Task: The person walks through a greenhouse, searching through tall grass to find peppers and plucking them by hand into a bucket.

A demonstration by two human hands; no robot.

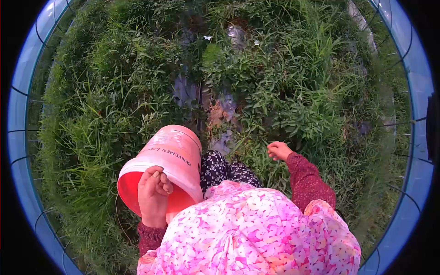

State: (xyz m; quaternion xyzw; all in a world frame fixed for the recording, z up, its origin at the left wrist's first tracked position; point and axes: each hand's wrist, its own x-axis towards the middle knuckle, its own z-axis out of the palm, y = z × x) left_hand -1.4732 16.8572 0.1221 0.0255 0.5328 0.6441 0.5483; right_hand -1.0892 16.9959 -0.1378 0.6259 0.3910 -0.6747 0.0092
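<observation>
A pink-red bucket (172, 142) with dark lettering lies tilted at my left side, its wide mouth facing back towards me. My left hand (155, 188) is in front of that mouth, fingers curled closed and fingertips overlapping the pale rim. A thin wire-like handle (120, 217) curves down from the bucket beside my sleeve. On the other side, my right hand (278, 150) reaches low over the green plants (302, 114), its fingers bent in together. Whatever may be between the fingers is too small to make out.
Leafy plants and tall grass (91, 110) grow thickly on both sides. Shiny plastic sheeting (184, 91) and a patch of bare soil (216, 113) show along the middle. My legs in patterned trousers (215, 167) stand right beside the bucket.
</observation>
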